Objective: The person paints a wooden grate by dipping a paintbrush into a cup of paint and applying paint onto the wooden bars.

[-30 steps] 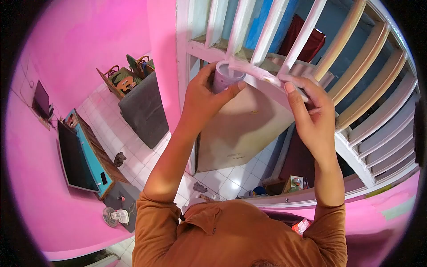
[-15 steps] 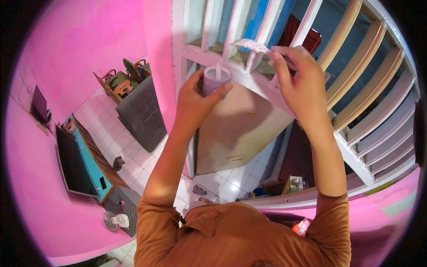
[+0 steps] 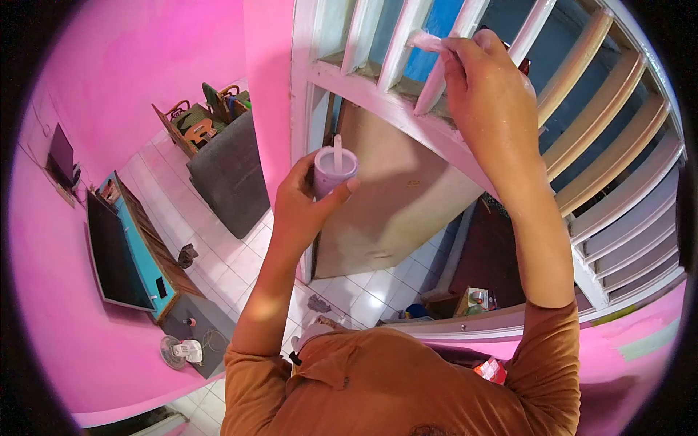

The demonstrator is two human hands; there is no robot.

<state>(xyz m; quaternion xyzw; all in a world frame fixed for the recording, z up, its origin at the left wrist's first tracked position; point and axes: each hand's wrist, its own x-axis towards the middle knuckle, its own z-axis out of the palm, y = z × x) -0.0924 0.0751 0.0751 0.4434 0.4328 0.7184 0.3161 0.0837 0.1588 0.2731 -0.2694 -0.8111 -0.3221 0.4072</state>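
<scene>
My left hand (image 3: 304,200) is wrapped round a small lilac cup (image 3: 334,179) in front of the door panel. A pale stick (image 3: 338,152) stands in the cup, above whitish contents. My right hand (image 3: 491,91) grips a paintbrush, its handle mostly hidden by the fingers. White-coated bristles (image 3: 425,41) point left, at a white slat (image 3: 406,47) of the slatted frame; whether they touch it I cannot tell. Farther right, some slats (image 3: 582,76) are yellowish-brown.
Below the slats is a beige door panel (image 3: 392,203). At the left are a grey sofa (image 3: 229,174), a television (image 3: 120,254) on a turquoise cabinet and a small fan (image 3: 173,352). A pink wall (image 3: 265,87) adjoins the white frame. A small box with items (image 3: 476,299) lies lower right.
My right hand has moved the brush up from beside the cup to the slats. My left hand has shifted the cup down and left, away from the frame's rail.
</scene>
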